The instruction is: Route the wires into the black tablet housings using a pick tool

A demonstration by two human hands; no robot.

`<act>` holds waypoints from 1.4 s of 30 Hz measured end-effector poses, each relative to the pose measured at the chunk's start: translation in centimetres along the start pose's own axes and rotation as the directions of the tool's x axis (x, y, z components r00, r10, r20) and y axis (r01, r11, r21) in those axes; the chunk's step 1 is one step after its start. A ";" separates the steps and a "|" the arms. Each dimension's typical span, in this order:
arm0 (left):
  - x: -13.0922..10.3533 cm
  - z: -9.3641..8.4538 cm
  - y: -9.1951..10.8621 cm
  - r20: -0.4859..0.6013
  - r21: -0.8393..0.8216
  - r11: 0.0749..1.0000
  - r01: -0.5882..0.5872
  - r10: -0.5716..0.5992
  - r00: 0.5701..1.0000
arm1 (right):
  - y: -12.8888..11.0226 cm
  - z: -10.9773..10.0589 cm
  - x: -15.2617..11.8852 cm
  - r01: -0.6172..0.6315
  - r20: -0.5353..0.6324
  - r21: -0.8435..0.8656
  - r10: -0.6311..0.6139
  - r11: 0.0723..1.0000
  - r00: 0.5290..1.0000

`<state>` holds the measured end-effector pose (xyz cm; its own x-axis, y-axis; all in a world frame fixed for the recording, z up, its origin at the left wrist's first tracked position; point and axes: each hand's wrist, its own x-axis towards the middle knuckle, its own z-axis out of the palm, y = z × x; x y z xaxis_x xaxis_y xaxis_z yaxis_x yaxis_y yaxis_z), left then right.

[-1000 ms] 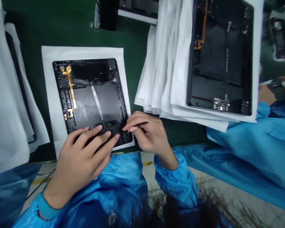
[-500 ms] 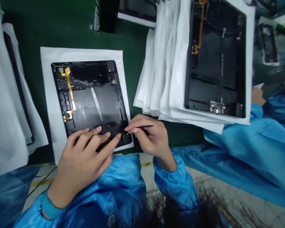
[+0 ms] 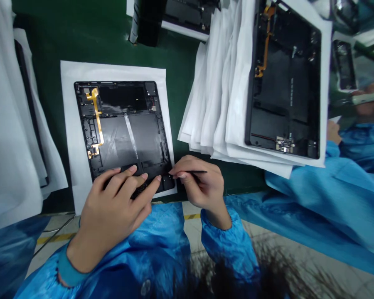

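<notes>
A casing (image 3: 118, 145) is laid on a white sheet (image 3: 70, 137), its near edge partly hidden and apparently steadied by the left hand (image 3: 114, 203), fingers loosely spread, nothing visibly gripped. By its near right corner, a thin tool (image 3: 198, 171) is pinched in the right hand (image 3: 202, 182), its tip indistinct.

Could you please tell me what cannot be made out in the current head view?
- Near left corner of the black housing: hidden by the left hand.
- Far end of the slim dark tool: hidden in the grasp of the right hand.
- Top of the stacked housing: cut off by the upper edge.
- Fine details of the co-worker's hand: blurred.
</notes>
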<state>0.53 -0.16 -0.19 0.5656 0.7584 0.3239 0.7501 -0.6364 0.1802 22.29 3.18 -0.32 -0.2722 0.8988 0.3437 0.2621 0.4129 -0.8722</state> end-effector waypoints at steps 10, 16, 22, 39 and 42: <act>0.1 -0.2 0.0 0.017 0.015 1.000 0.005 -0.005 1.000 | -0.3 0.4 -0.9 0.039 -0.027 -0.180 -0.045 0.983 0.999; 0.1 0.1 0.0 -0.013 0.000 1.000 0.016 -0.016 1.000 | -0.2 0.6 -1.4 0.078 -0.045 -0.211 -0.090 0.974 0.995; 0.1 -0.1 0.0 0.011 -0.003 1.000 0.015 -0.015 1.000 | -0.4 0.4 -1.4 0.001 -0.066 -0.164 -0.012 0.986 0.998; 0.0 -0.2 -0.2 0.024 0.001 1.000 -0.013 0.013 1.000 | -0.2 0.4 -1.6 0.056 0.024 -0.149 -0.053 0.987 0.998; -0.1 -0.1 -0.1 0.019 -0.018 1.000 0.021 -0.021 1.000 | -0.2 0.4 -1.7 0.047 0.016 -0.147 -0.046 0.988 0.999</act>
<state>0.34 -0.17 -0.11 0.5565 0.7739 0.3022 0.7554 -0.6228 0.2039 22.35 1.54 -0.88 -0.2986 0.8766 0.3775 0.3824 0.4723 -0.7942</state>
